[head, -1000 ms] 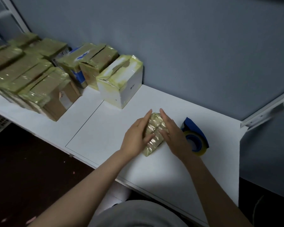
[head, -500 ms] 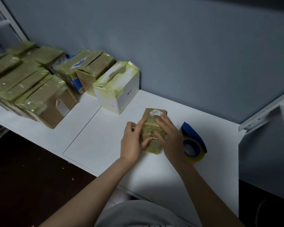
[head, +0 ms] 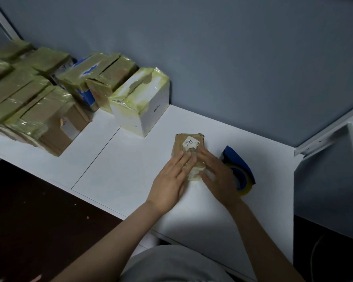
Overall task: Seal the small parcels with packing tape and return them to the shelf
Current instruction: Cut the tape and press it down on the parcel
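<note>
Nearest is the person's grey shirt (head: 171,265), and from it two bare forearms reach out over the near edge of the white tabletop (head: 120,169). The left hand (head: 171,180) lies flat with straight fingers pressing on the near part of a small brown parcel (head: 179,145). The right hand (head: 216,176) does the same from the other side, fingers stretched across the glossy taped end, so neither hand grips it; both only press it down. The parcel lies flat on the tabletop, right of the middle and well back from the near edge, with a white label (head: 191,143) showing on its far end. Just beside the right hand, toward the right edge, sits a roll of packing tape (head: 240,176) in a blue holder, partly hidden by that hand. Further back stands a white box (head: 143,106) near the rear edge, its top covered in yellowish tape. Left of it, taped brown boxes (head: 29,102) crowd the far left corner. Behind everything is a grey-blue wall (head: 232,58).
</note>
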